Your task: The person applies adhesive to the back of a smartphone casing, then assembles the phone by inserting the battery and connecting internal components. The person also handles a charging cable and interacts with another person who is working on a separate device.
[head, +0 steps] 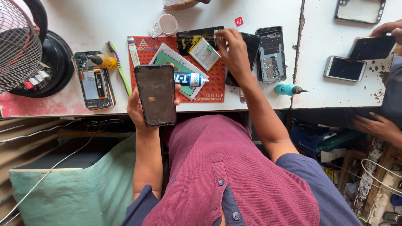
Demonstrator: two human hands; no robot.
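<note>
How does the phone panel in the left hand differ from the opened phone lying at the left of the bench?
The phone panel is held in the left hand off the bench; the opened phone lies flat on the white table. The panel shows one dark, smudged face; the opened phone shows its battery and circuit board. Both are upright rectangles of similar size.

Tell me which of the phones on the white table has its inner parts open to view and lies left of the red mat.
The opened phone beside the yellow bottle, with battery and circuit board exposed; other phones lie right of the red mat.

Left grip (140,106) clasped, right grip (233,50) pinching.
</note>
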